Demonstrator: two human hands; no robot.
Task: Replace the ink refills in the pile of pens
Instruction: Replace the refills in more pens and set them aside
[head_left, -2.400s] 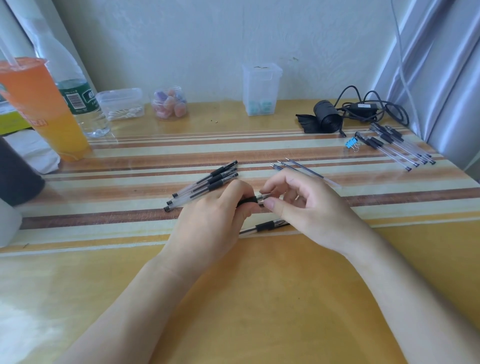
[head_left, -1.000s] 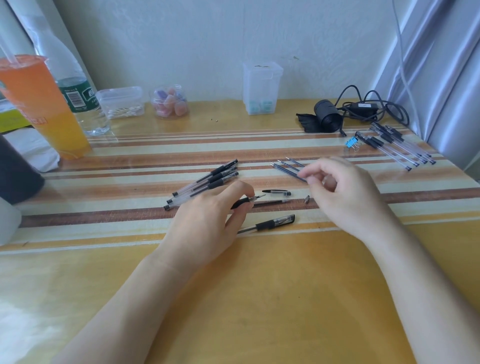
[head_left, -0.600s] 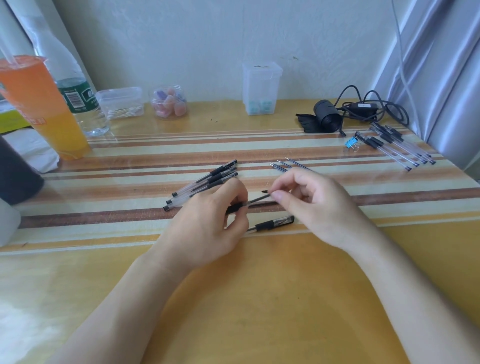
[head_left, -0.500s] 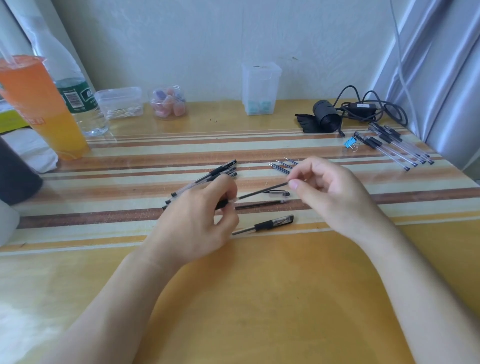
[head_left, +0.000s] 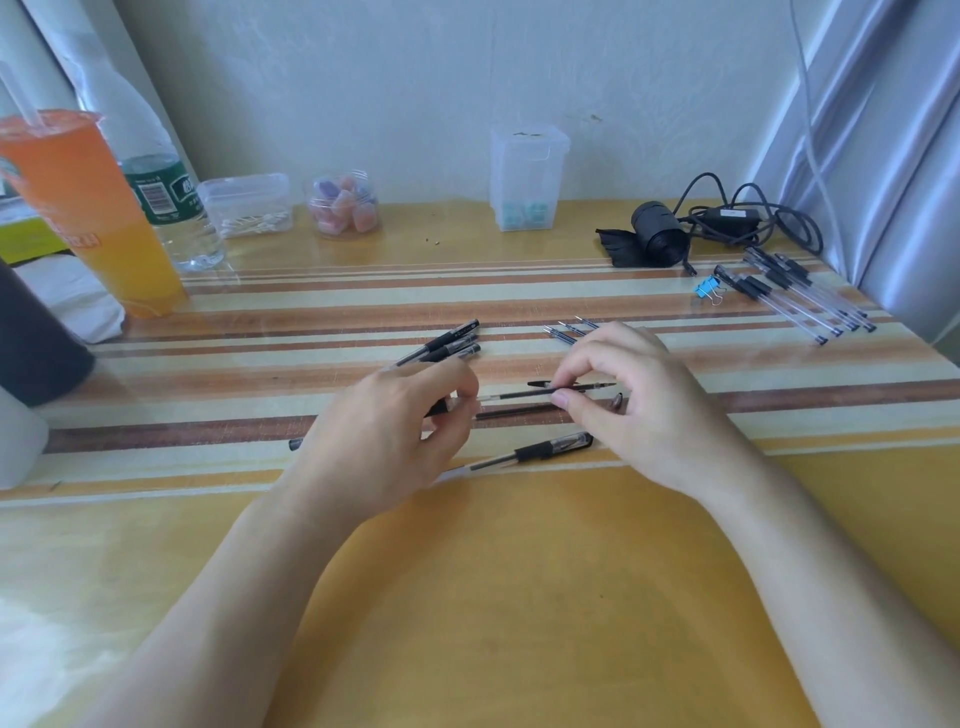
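My left hand (head_left: 395, 431) grips a clear pen barrel by its black grip, mostly hidden under the fingers. My right hand (head_left: 639, 400) pinches a thin black ink refill (head_left: 524, 394) that sticks out of the barrel to the right. A second refill (head_left: 514, 412) and a pen cap (head_left: 545, 384) lie on the table just beside it. A small metal tip (head_left: 616, 401) rests by my right fingers. One whole pen (head_left: 535, 450) lies nearer to me. A pile of pens (head_left: 447, 345) sits behind my left hand, loose refills (head_left: 566, 330) behind my right.
Another group of pens (head_left: 800, 299) and a blue binder clip (head_left: 707, 290) lie at the far right by a black cable bundle (head_left: 727, 223). An orange drink cup (head_left: 83, 208), a water bottle (head_left: 166, 192) and small plastic containers (head_left: 527, 176) stand along the back.
My right hand unscrewed the tip and set it down, reached toward the loose refills, then came back and drew the refill out of the barrel to the right. My left hand kept holding the barrel.
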